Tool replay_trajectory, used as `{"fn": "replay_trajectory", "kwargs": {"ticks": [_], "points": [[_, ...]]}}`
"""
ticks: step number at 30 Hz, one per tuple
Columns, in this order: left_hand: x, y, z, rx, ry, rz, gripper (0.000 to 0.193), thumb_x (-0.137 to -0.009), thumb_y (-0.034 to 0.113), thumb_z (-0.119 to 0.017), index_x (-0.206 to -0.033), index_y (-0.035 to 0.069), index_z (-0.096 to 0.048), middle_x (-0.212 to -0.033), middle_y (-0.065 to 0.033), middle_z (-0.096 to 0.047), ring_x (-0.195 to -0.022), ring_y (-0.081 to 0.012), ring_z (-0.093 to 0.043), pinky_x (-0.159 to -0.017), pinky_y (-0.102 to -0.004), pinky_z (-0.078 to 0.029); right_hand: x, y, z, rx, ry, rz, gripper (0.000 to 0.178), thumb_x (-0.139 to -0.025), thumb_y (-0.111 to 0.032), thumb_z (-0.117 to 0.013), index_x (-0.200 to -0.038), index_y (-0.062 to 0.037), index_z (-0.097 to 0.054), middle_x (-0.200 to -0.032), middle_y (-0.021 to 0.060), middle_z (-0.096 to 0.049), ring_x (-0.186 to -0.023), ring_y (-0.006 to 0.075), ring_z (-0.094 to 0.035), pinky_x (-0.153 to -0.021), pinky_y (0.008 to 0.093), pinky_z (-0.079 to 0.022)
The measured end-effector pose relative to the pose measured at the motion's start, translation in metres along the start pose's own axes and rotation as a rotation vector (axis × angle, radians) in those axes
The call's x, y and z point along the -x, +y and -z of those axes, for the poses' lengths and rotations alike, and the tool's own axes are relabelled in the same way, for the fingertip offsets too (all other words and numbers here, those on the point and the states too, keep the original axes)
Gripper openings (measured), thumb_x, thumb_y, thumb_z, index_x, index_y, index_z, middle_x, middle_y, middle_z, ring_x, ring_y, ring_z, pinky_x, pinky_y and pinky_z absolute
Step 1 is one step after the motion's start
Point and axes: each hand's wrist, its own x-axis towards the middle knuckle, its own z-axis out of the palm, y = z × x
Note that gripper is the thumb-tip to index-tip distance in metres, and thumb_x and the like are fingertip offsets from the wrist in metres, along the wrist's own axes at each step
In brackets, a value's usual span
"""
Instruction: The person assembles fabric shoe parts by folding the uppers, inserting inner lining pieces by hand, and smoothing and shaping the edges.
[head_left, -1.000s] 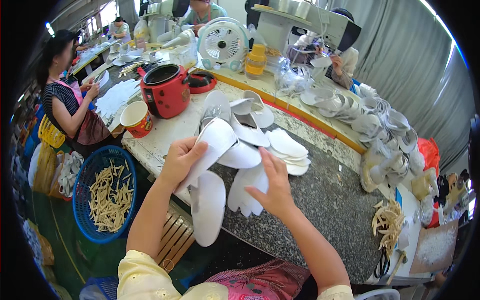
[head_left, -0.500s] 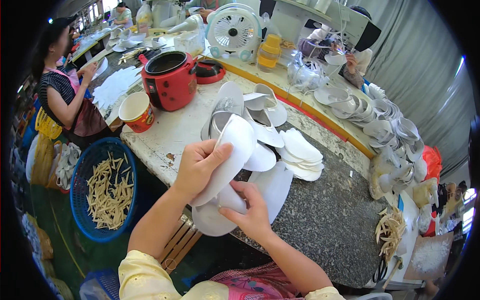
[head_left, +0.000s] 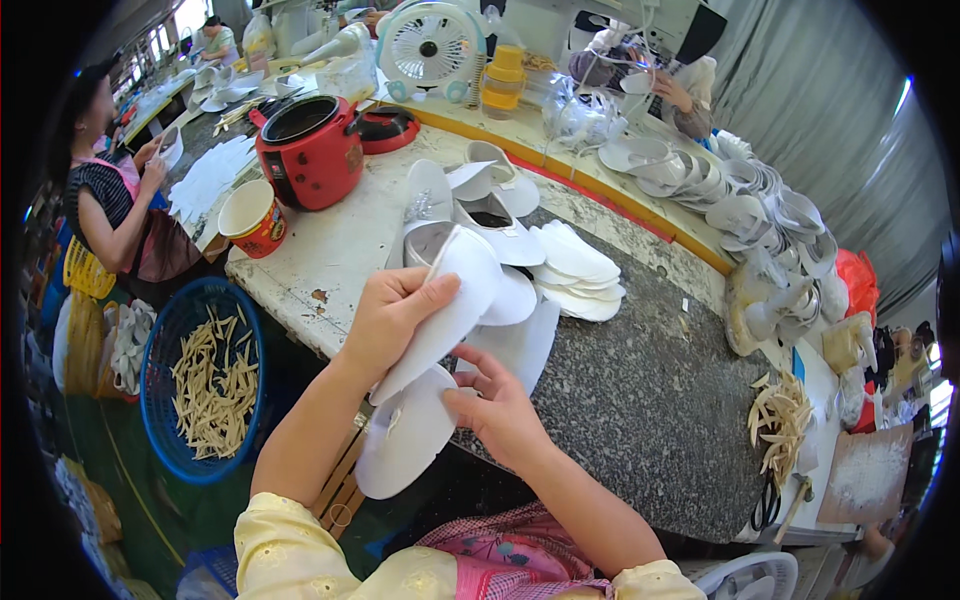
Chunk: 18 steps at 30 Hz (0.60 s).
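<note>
In front of me hangs a white shoe piece (head_left: pixel 440 310), a long sole-shaped part with a rounded flap (head_left: pixel 408 432) below it. My left hand (head_left: pixel 395 315) grips the long part near its middle, thumb on top. The thumb and fingers of my right hand (head_left: pixel 490 405) pinch the flap's upper right edge. Just beyond the held piece, on the table, lie white shoe uppers (head_left: pixel 492 215), partly hidden by it. To their right is a stack of white sole-shaped pieces (head_left: pixel 578 268). A flat white piece (head_left: pixel 525 345) lies behind my right hand.
A red pot (head_left: pixel 312 160) and paper tub (head_left: pixel 253 217) stand at the table's left. Below them sits a blue basket (head_left: pixel 150 400) of pale strips. More strips (head_left: pixel 780 415) and scissors (head_left: pixel 767 503) lie at the right edge. Co-workers sit at left and far right; a fan (head_left: pixel 430 50) stands behind.
The flap has swung down and left, away from the long part. My right hand has moved from its middle to its edge. The whole view has shifted slightly.
</note>
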Motion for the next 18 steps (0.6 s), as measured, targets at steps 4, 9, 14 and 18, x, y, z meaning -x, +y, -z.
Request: {"fn": "replay_trajectory", "kwargs": {"ticks": [4, 9, 14, 18], "points": [[-0.003, -0.003, -0.004, 0.039, 0.133, -0.049, 0.027, -0.082, 0.026, -0.056, -0.077, 0.0, -0.062, -0.061, 0.0006, -0.055, -0.049, -0.0023, -0.045, -0.042, -0.0167, -0.032, 0.002, 0.013, -0.001, -0.255, 0.019, 0.108, 0.064, -0.07, -0.004, -0.065, -0.125, -0.0038, -0.032, -0.106, 0.0106, -0.043, -0.092, 0.0169, -0.049, -0.075, 0.0285, -0.044], [0.001, -0.012, -0.023, 0.048, 0.298, -0.152, 0.026, -0.083, 0.025, -0.055, -0.075, 0.001, -0.062, -0.058, 0.0028, -0.052, -0.047, -0.0009, -0.04, -0.04, -0.0174, -0.027, 0.022, 0.024, -0.02, -0.375, 0.22, 0.204, 0.07, -0.069, -0.001, -0.065, -0.127, -0.0032, -0.025, -0.115, 0.0149, -0.035, -0.1, 0.0219, -0.046, -0.084, 0.0329, -0.042], [-0.001, -0.011, -0.027, 0.098, 0.378, -0.084, 0.026, -0.082, 0.026, -0.057, -0.07, 0.004, -0.06, -0.055, 0.0051, -0.049, -0.046, -0.0005, -0.038, -0.039, -0.0173, -0.025, 0.033, 0.035, -0.012, -0.414, 0.18, 0.234, 0.07, -0.069, 0.005, -0.062, -0.127, -0.0028, -0.024, -0.108, 0.0143, -0.041, -0.095, 0.0212, -0.05, -0.082, 0.0323, -0.045], [-0.036, 0.007, 0.053, -0.073, 0.581, -0.119, 0.028, -0.079, 0.028, -0.059, -0.068, 0.003, -0.06, -0.058, 0.0007, -0.054, -0.047, -0.0049, -0.044, -0.041, -0.0183, -0.031, 0.058, 0.036, 0.005, -0.334, 0.151, 0.286, 0.07, -0.065, 0.007, -0.061, -0.127, -0.003, -0.03, -0.114, 0.0125, -0.044, -0.1, 0.0205, -0.05, -0.087, 0.0325, -0.041]]}}
